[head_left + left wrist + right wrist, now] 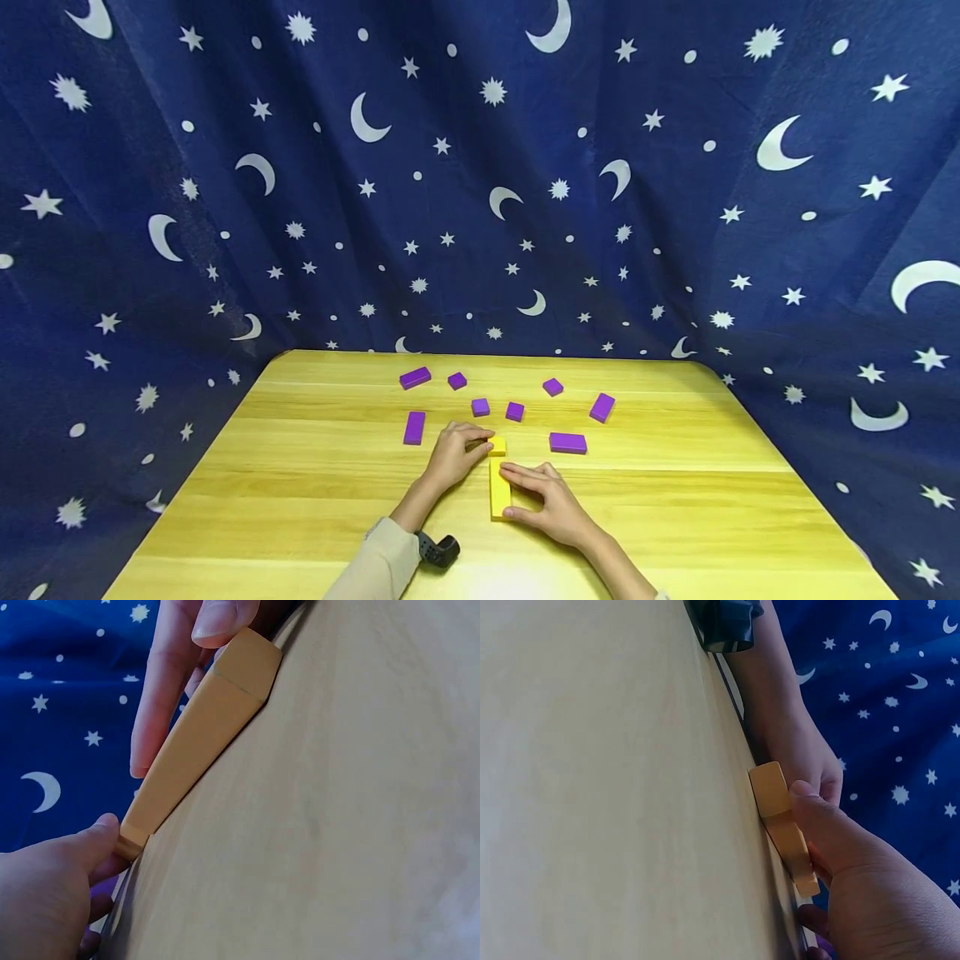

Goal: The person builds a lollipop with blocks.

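A long yellow block (497, 493) lies on the wooden table, pointing away from me. My right hand (557, 507) grips it from the right side, thumb near the close end and fingers near the far end. Just beyond it is a small yellow block (498, 447), pinched between the thumb and finger of my left hand (452, 457). In the left wrist view the long block (206, 731) runs toward the left hand (49, 889) at its far end. The right thumb (829, 821) lies against the yellow block in the right wrist view.
Several purple blocks lie spread beyond the hands, among them an oblong one (567, 443) on the right, another (414, 427) on the left and small ones (480, 407) between. A dark blue star-and-moon curtain (480, 208) hangs behind the table (315, 483). A black device (438, 550) is on the left wrist.
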The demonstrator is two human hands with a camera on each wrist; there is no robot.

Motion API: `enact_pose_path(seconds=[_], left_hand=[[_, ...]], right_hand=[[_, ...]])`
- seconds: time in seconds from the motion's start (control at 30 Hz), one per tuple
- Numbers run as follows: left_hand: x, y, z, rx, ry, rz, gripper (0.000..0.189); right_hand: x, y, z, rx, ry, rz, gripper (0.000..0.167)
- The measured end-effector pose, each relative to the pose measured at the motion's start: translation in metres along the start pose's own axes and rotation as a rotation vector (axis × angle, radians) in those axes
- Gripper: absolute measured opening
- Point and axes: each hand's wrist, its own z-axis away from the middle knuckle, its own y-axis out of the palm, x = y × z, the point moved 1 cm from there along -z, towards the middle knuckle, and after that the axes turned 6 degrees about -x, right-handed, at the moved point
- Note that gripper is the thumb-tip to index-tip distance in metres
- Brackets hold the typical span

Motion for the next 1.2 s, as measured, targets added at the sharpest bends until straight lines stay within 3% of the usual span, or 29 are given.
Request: enact_pose_path(seconds=[0.47, 0.8, 1.2], left_hand=[[-0.0008, -0.0037, 0.0005, 0.113, -0.055, 0.038, 0.022], [0.0007, -0.0052, 0.0001, 0.109, -0.040, 0.091, 0.021], [0.0030, -0.0049, 0.0017, 0.132, -0.060, 0.068, 0.022]], right_hand=[[0.0015, -0.0008, -0.0003, 0.028, 0.065, -0.020, 0.055], [-0.0016, 0.0000, 0.0009, 0.012, 0.034, -0.010, 0.054], [0.0005, -0.0005, 0.0001, 0.019, 0.048, -0.008, 0.056]])
